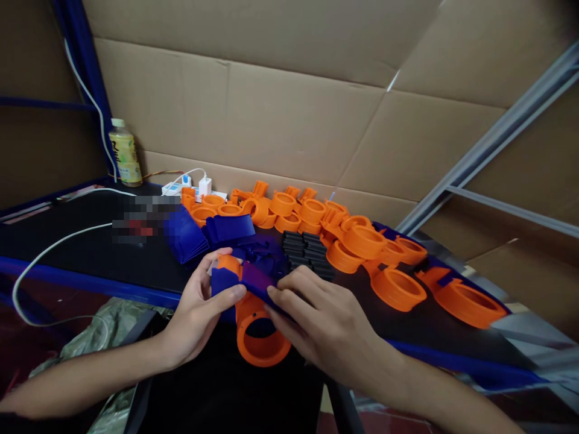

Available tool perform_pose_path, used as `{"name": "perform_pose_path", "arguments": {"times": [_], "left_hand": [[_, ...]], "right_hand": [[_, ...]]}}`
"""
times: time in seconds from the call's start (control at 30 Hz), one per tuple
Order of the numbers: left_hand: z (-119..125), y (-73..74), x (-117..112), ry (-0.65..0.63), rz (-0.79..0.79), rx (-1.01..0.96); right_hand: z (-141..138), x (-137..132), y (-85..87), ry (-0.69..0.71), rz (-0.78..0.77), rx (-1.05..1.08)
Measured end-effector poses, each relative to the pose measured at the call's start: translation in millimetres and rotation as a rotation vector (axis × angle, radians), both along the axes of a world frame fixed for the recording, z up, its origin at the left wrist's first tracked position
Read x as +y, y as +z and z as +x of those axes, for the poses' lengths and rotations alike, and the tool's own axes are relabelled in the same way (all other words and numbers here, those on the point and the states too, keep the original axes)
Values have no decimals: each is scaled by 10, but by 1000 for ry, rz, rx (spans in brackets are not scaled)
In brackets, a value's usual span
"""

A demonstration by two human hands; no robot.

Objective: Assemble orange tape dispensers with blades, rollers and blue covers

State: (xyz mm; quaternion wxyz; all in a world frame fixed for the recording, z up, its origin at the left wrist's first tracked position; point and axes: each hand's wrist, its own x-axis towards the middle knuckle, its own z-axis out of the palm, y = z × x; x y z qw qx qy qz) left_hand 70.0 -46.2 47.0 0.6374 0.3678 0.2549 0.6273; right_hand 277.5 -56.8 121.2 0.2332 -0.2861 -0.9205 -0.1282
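Note:
My left hand (205,301) is closed around the upper end of an orange plastic ring part (263,355), its thumb pressed on a blue sheet (256,280) wrapped over that end. The ring hangs below, over my lap. From the other side my right hand (316,307) pinches the right edge of the same blue sheet, fingers bent over it. Just beyond my hands lie a stack of blue sheets (184,234), more blue pieces (266,250) and several short black rods (303,250). My right fingertips partly hide the sheet's edge.
Several orange ring parts (362,241) are heaped along the back and right of the black table (145,265). A bottle (125,154), a power strip with a white charger (205,185) and a white cable (40,256) are at the left. Cardboard (271,114) walls the back.

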Motion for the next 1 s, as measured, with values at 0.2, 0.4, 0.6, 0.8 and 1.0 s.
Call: {"name": "perform_pose_path", "arguments": {"times": [0.2, 0.4, 0.6, 0.8, 1.0], "left_hand": [[-113, -2, -109, -121, 212, 140], [-167, 45, -136, -108, 417, 256], [-170, 50, -46, -214, 630, 301], [-168, 44, -96, -243, 517, 289], [-62, -67, -54, -90, 242, 122]], "right_hand": [[20, 76, 13, 21, -494, 387], [-60, 105, -224, 129, -840, 786], [-54, 61, -403, 169, -1014, 984], [-62, 77, -451, 172, -986, 950], [13, -128, -432, 13, -277, 589]]}}
